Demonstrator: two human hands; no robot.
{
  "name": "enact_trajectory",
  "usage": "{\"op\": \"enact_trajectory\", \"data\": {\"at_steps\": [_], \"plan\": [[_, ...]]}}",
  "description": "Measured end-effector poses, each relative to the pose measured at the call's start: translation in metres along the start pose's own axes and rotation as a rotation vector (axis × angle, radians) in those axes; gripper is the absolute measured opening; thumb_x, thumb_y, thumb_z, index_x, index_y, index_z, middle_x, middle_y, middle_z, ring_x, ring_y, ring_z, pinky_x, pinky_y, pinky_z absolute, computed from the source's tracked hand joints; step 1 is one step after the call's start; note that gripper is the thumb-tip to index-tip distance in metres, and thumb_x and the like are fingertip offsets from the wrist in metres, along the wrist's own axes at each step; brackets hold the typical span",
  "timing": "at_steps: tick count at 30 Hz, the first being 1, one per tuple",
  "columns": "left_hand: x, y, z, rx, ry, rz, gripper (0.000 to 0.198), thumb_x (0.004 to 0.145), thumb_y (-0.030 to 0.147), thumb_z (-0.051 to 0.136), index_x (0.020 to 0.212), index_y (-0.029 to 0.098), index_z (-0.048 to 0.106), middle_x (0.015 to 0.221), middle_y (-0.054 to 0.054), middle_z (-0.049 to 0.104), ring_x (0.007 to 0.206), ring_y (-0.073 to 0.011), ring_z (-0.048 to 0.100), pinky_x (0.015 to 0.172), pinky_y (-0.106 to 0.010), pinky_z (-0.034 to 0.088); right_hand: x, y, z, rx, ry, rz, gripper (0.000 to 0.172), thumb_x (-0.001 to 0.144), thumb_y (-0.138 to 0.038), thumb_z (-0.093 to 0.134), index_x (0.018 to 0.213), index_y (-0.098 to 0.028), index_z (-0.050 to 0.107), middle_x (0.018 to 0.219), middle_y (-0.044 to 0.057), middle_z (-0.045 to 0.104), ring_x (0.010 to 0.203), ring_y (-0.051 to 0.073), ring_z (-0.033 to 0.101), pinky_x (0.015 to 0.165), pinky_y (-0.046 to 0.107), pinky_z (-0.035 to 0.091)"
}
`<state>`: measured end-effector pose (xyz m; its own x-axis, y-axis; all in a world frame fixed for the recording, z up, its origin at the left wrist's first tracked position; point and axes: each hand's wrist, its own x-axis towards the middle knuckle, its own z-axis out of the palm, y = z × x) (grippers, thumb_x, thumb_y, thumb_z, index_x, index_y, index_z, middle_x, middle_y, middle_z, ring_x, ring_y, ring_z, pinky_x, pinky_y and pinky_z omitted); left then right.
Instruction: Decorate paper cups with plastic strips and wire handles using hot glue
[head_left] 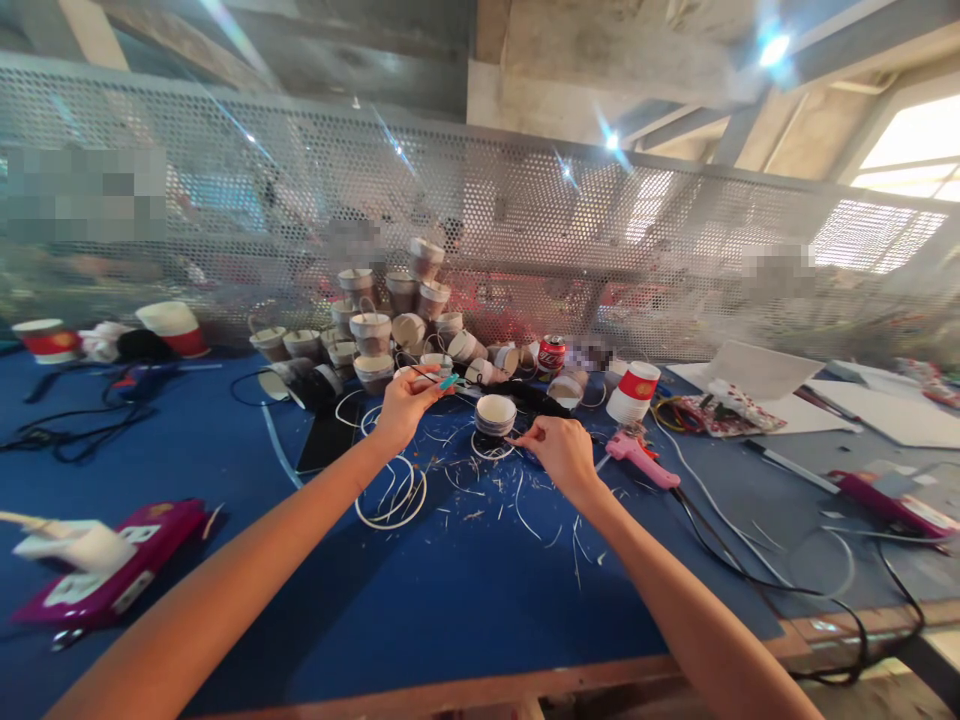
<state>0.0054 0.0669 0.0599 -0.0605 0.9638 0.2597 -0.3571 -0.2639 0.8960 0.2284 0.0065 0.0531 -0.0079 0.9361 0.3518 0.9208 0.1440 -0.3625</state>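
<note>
A small white-and-grey cup stands upright on the blue table, a white cord loop at its base. My left hand is closed on a small teal object, behind and left of that cup; its full shape does not show. Close to the cup's right side, my right hand is closed in a pinch, and what its fingertips hold is too small to make out. Coiled white cord lies below my left wrist. Cord scraps are scattered in front of the cup.
Many similar cups with cord handles are piled at the back. A pink glue gun, a red-and-white paper cup and a soda can stand or lie to the right. Purple power strips and cables flank both sides. Perforated metal panel behind.
</note>
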Motion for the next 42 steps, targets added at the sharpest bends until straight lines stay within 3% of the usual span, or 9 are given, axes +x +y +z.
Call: {"op": "enact_trajectory", "data": {"at_steps": [4,9,13,21,28,38,42], "plan": [[0.002,-0.001,-0.002,0.041,-0.018,0.050,0.050,0.045,0.026,0.083,0.087,0.013,0.060,0.061,0.000,0.067,0.065,-0.0202,0.067,0.067,-0.030,0.050,0.000,0.001,0.001,0.033,0.022,-0.039,0.018,0.073,-0.037,0.065,0.064,-0.022,0.066,0.068,-0.001,0.068,0.064,0.013,0.059,0.051,0.021,0.031],[0.005,-0.004,-0.007,0.053,-0.017,0.089,0.047,0.049,0.025,0.082,0.088,0.013,0.060,0.065,-0.001,0.068,0.066,-0.0187,0.067,0.065,-0.028,0.050,-0.001,-0.004,-0.002,-0.020,-0.066,-0.082,0.015,0.082,-0.031,0.055,0.081,-0.026,0.070,0.077,0.000,0.070,0.070,0.014,0.061,0.055,0.021,0.034],[0.005,-0.004,-0.008,0.060,-0.026,0.092,0.046,0.050,0.025,0.081,0.090,0.014,0.060,0.066,-0.002,0.069,0.067,-0.0185,0.067,0.064,-0.027,0.050,-0.002,-0.005,-0.003,-0.089,-0.107,-0.044,0.017,0.082,-0.030,0.054,0.080,-0.027,0.071,0.077,0.002,0.071,0.070,0.016,0.063,0.054,0.022,0.033],[0.004,-0.008,-0.006,0.081,-0.006,0.058,0.053,0.043,0.021,0.084,0.090,0.012,0.063,0.069,-0.003,0.070,0.066,-0.0171,0.066,0.067,-0.027,0.050,-0.001,0.002,0.001,-0.057,-0.051,0.008,0.015,0.078,-0.033,0.060,0.071,-0.025,0.070,0.069,0.001,0.070,0.066,0.015,0.061,0.051,0.022,0.031],[0.004,-0.004,-0.005,0.081,-0.015,0.066,0.049,0.047,0.024,0.083,0.090,0.012,0.062,0.066,-0.002,0.070,0.065,-0.0166,0.066,0.066,-0.026,0.049,-0.001,0.001,0.003,-0.050,-0.041,0.021,0.017,0.078,-0.035,0.059,0.070,-0.024,0.069,0.070,0.001,0.069,0.065,0.015,0.060,0.050,0.022,0.029],[0.005,0.002,-0.005,0.021,-0.024,-0.003,0.056,0.041,0.022,0.084,0.091,0.010,0.062,0.057,-0.001,0.067,0.065,-0.0190,0.067,0.060,-0.024,0.048,0.000,0.003,0.005,-0.014,-0.006,0.001,0.014,0.077,-0.033,0.061,0.067,-0.024,0.067,0.066,0.000,0.068,0.063,0.014,0.060,0.050,0.023,0.028],[0.006,0.003,-0.006,0.013,-0.034,-0.015,0.054,0.042,0.022,0.084,0.090,0.011,0.062,0.063,-0.002,0.069,0.065,-0.0185,0.067,0.062,-0.025,0.050,0.000,0.003,0.004,-0.015,0.006,0.000,0.013,0.077,-0.031,0.062,0.068,-0.024,0.067,0.067,0.000,0.068,0.065,0.015,0.060,0.050,0.023,0.028]]}}
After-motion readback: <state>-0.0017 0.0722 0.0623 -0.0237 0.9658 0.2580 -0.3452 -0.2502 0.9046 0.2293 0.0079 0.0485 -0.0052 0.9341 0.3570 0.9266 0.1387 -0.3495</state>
